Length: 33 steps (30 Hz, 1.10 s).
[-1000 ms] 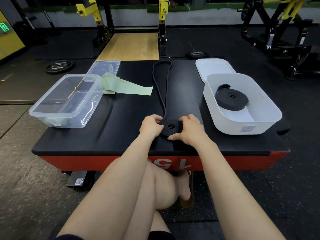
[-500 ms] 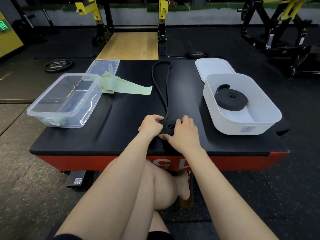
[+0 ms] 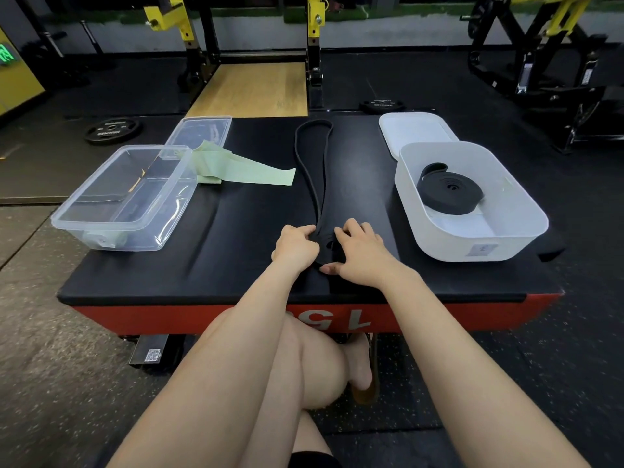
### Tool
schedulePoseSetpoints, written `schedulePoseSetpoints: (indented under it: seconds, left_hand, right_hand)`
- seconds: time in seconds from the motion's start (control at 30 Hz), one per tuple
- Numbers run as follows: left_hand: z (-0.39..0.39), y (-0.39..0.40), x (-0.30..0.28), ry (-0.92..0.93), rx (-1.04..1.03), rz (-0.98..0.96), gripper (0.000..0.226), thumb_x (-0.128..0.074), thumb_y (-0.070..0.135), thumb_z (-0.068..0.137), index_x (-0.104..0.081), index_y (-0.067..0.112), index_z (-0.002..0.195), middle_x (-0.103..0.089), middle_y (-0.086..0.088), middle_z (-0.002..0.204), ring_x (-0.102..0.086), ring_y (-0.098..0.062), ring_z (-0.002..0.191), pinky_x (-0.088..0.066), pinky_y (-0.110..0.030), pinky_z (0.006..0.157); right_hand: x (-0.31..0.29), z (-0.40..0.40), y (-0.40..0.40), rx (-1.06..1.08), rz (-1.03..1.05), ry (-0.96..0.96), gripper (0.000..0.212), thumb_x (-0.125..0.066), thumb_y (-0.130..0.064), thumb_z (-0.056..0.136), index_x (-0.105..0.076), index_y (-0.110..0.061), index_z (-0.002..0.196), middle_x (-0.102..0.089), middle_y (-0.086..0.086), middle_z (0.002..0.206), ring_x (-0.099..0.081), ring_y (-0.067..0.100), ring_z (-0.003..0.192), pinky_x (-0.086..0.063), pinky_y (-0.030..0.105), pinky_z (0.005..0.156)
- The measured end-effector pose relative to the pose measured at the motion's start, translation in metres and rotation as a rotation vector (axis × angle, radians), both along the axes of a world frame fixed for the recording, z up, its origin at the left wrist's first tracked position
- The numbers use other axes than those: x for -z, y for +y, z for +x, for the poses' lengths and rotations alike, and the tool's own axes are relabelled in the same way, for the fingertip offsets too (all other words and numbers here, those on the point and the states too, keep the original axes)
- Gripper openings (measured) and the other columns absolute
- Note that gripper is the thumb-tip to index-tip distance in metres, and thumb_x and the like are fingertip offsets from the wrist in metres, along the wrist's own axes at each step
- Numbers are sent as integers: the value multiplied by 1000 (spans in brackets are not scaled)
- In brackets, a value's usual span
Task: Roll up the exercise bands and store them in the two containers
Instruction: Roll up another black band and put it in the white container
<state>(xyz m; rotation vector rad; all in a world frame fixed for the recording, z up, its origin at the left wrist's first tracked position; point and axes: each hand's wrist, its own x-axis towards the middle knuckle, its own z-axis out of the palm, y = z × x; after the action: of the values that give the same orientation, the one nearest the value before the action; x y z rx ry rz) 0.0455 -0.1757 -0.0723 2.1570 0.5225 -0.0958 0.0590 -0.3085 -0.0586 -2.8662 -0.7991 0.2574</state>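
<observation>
Near the surface's front edge, the left hand and right hand curl their fingers around the half-rolled coil of the black band, whose springy rubber could likely unwind if either grip slackens before reaching the white container.

A second ago the right hand lay low beside the coil of the black band, leaving the coil's flat face open to view between the hands. Now its fingers reach over the coil's far side and cover most of it. The left hand has shifted its grip onto the band's straight run just beyond the coil.
</observation>
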Motion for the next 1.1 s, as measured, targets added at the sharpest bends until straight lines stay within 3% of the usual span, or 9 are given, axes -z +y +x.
schedulePoseSetpoints:
  seconds: [0.1,0.27,0.5,0.63,0.73,0.83,1.1]
  left_hand:
    - [-1,1,-1,-22,17,36,44,-57,19,91,-51,24,134,-47,-7,129,-53,-23,113,-44,-38,100]
    - [-4,5,-5,-34,43,76,38,-62,17,89,-55,21,127,-48,-10,123,-53,-22,103,-45,-32,88]
    - [-6,3,-7,-26,27,110,35,-64,20,88,-57,22,122,-53,-6,118,-54,-22,106,-45,-36,94]
    - [-6,3,-7,-29,16,87,33,-64,19,88,-58,22,120,-54,-6,117,-54,-22,106,-44,-39,97]
    - [-7,3,-6,-42,11,65,33,-64,18,87,-59,21,120,-54,-5,116,-55,-22,106,-46,-37,95]
    - [-6,4,-4,-57,3,33,34,-65,15,86,-60,19,120,-55,-4,117,-55,-22,108,-46,-38,97]
    - [1,1,-2,-45,-5,3,53,-61,6,85,-51,22,134,-51,1,132,-49,-20,121,-43,-30,96]
  right_hand:
    - [-3,3,-2,-32,-13,36,81,-54,-54,88,-23,-11,148,-27,5,140,-24,26,129,-28,39,108]
    - [-5,7,-5,-68,-13,79,83,-57,-51,88,-16,-16,151,-24,3,144,-21,25,133,-24,39,109]
    - [-1,4,-7,-35,-6,30,85,-53,-58,86,-16,-18,151,-23,2,150,-19,24,138,-23,39,110]
    - [8,-8,2,136,60,-66,94,-51,-73,77,-28,-13,145,-33,5,143,-27,25,132,-28,40,106]
    - [15,-13,11,228,98,-134,90,-48,-73,79,-35,-10,141,-36,9,139,-31,27,128,-32,38,103]
    - [17,-11,12,204,119,-136,82,-49,-69,82,-38,-10,138,-36,9,138,-33,27,126,-33,38,103]
    - [9,1,6,85,78,-17,86,-50,-65,84,-26,-11,147,-30,7,141,-28,28,127,-33,39,105]
